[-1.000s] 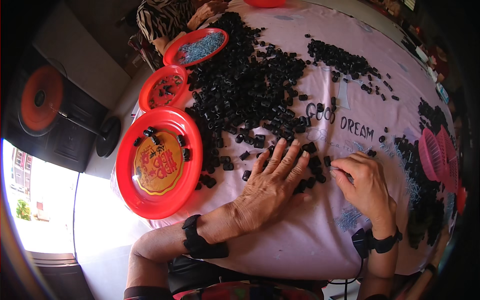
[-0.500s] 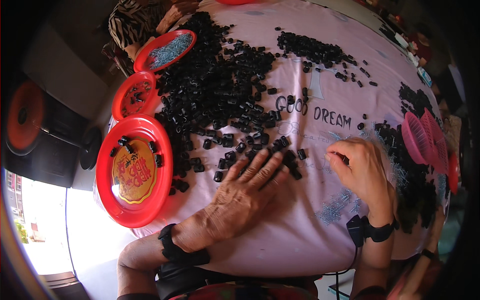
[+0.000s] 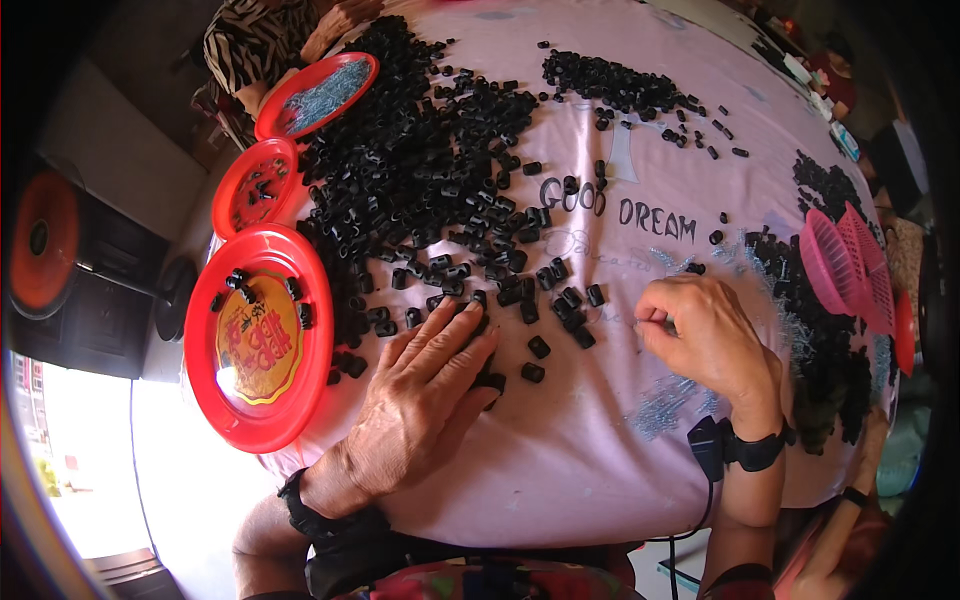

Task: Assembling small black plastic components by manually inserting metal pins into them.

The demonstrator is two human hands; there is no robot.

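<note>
My left hand (image 3: 425, 390) lies palm down at the near edge of a big heap of small black plastic cylinders (image 3: 400, 160). Its fingers are stretched out, resting on several of the pieces and partly covering them. To the right, my right hand (image 3: 705, 330) is curled with thumb and forefinger drawn together; whatever is between them is too hidden to name. Thin bluish metal pins (image 3: 665, 405) are scattered on the cloth beside and below it. One black piece (image 3: 695, 268) shows just beyond its knuckles. Two loose black cylinders (image 3: 533, 372) lie between my hands.
Along the left edge stand a red plate (image 3: 205, 370) with several black pieces, a smaller red dish (image 3: 222, 205) and a red dish of pins (image 3: 345, 85). Pink baskets (image 3: 835, 265) and more black pieces sit at right. Other people's arms (image 3: 325, 30) reach in at far left and near right.
My left hand has slid left and toward me, uncovering black cylinders to its right. The right hand has shifted slightly left, its fingers still curled. The whole view has moved a little.
</note>
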